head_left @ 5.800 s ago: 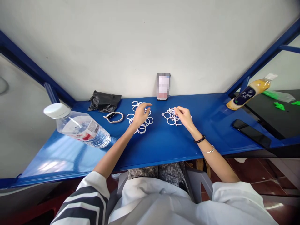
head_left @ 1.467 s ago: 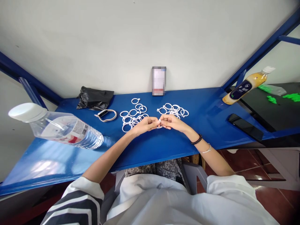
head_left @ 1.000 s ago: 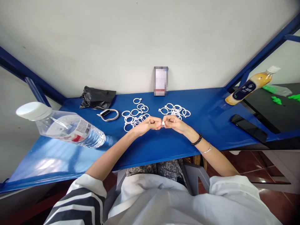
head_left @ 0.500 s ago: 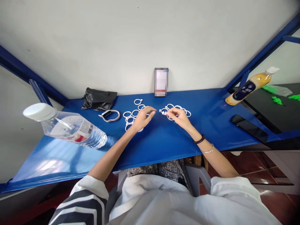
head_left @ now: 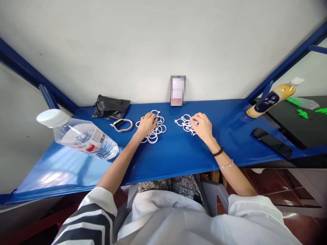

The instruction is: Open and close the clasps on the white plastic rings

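White curtain rings with small eyelets lie in two groups on the blue table (head_left: 173, 153). Over the left group of rings (head_left: 152, 137) rests my left hand (head_left: 146, 125), its fingers apart and bent down onto the rings, covering part of them. My right hand (head_left: 203, 127) is at the right edge of the other ring group (head_left: 187, 124). Its thumb and forefinger are pinched together on a white ring there; the rest of that hand hides some rings behind it.
A phone (head_left: 177, 91) leans on the wall. To the left are a black plastic bag (head_left: 111, 107), a smartwatch (head_left: 122, 125) and a large water bottle (head_left: 84, 137). To the right are a drink bottle (head_left: 273, 98) and a dark phone (head_left: 272, 142).
My left hand has moved left and down onto the left rings. My right hand has shifted slightly right, and the small white pieces near its fingertips now lie among the right rings.
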Tool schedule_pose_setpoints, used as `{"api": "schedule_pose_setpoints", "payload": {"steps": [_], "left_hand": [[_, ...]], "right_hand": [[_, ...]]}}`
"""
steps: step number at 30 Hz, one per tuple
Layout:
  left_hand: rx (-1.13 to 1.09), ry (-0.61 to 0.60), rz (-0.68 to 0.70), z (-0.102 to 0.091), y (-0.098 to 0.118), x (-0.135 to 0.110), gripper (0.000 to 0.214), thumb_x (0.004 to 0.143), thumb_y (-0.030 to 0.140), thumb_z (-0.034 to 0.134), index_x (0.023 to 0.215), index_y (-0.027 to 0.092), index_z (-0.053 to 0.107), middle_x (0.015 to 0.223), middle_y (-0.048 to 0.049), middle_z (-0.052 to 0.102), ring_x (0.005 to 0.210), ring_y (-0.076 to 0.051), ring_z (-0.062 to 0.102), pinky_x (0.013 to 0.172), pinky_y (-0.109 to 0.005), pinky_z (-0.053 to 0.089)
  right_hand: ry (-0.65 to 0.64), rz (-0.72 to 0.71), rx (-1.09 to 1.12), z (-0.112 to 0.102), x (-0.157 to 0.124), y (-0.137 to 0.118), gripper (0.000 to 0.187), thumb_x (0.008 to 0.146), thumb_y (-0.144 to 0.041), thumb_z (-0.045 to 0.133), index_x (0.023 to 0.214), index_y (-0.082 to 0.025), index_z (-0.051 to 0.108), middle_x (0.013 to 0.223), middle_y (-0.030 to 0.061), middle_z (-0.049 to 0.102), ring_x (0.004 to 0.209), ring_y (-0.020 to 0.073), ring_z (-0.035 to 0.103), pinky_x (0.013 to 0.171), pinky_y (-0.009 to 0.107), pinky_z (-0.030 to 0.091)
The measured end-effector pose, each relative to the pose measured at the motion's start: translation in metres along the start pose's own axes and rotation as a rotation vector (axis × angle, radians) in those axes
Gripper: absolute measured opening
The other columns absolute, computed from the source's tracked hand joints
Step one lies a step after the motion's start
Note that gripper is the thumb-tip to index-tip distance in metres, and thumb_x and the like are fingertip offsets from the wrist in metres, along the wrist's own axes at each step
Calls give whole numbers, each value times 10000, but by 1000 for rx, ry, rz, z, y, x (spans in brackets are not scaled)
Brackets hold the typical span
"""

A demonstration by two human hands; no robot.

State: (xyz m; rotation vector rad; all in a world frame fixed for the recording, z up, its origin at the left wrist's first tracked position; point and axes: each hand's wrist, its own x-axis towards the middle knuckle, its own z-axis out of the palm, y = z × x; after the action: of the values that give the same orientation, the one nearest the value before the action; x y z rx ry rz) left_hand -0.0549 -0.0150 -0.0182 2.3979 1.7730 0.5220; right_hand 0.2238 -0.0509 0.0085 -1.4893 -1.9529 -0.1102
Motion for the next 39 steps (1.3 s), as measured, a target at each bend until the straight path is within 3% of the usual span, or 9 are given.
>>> {"api": "schedule_pose_setpoints", "payload": {"steps": [9, 15, 20, 23, 26, 31, 33, 35, 39], "left_hand": [[26, -31, 65, 2, 7, -2, 304, 989, 242, 365, 1199, 147, 562, 1291, -159, 592, 1244, -292, 527, 964, -426, 466], [-20, 64, 27, 6, 3, -1, 333, 941, 123, 376, 1234, 104, 534, 1186, -180, 624, 1140, -295, 565, 975, -428, 454], [-96, 142, -32, 2, 2, -1, 251, 917, 130, 404, 986, 126, 645, 1032, -163, 650, 1042, -309, 592, 937, -456, 465], [-316, 219, -24, -7, 10, -4, 225, 903, 145, 438, 873, 150, 661, 947, -121, 666, 963, -266, 615, 880, -406, 486], [-740, 221, 24, -16, 25, -10, 147, 890, 237, 539, 907, 176, 671, 959, -72, 688, 899, -200, 632, 816, -325, 500], [-1488, -17, -56, -15, 53, -21, 297, 760, 409, 750, 940, 186, 672, 894, -36, 700, 832, -150, 644, 787, -275, 505], [-1617, -100, -99, -10, 61, -24, 334, 703, 410, 804, 915, 183, 679, 872, -23, 694, 800, -133, 639, 786, -270, 507], [-1672, -141, -120, -5, 65, -26, 349, 669, 409, 831, 884, 177, 684, 829, -11, 680, 770, -121, 627, 770, -263, 508], [-1637, -207, -99, -2, 70, -30, 347, 700, 416, 811, 912, 174, 680, 813, -14, 666, 810, -136, 621, 751, -259, 493]], "right_hand": [[-102, -17, 50, 3, -3, -4, 205, 922, -257, 533, 771, -198, 659, 863, 70, 685, 846, 234, 593, 716, 338, 443], [-159, -52, 140, 5, -4, -8, 213, 925, -244, 522, 763, -185, 647, 870, 79, 687, 844, 228, 605, 735, 341, 453], [-188, -66, 197, 6, -5, -10, 214, 927, -239, 520, 765, -184, 648, 859, 76, 678, 828, 220, 607, 719, 331, 454], [-192, -81, 251, 6, -6, -11, 212, 926, -229, 516, 764, -187, 647, 839, 69, 679, 817, 215, 605, 716, 331, 460], [-211, -72, 365, 7, -6, -15, 185, 921, -230, 514, 826, -189, 667, 859, 62, 690, 769, 191, 610, 704, 324, 479], [-315, -11, 681, 7, -8, -24, 296, 890, -302, 582, 1170, -223, 634, 1126, 80, 697, 884, 188, 664, 735, 320, 527], [-360, -15, 777, 7, -9, -26, 301, 872, -350, 619, 1143, -222, 644, 1129, 85, 692, 903, 196, 667, 743, 328, 535], [-344, -21, 830, 8, -9, -28, 227, 869, -391, 626, 995, -210, 678, 1069, 83, 693, 910, 203, 659, 743, 331, 533], [-311, 59, 908, 8, -10, -27, 248, 871, -447, 630, 866, -201, 659, 945, 59, 679, 836, 175, 628, 709, 301, 508]]}}
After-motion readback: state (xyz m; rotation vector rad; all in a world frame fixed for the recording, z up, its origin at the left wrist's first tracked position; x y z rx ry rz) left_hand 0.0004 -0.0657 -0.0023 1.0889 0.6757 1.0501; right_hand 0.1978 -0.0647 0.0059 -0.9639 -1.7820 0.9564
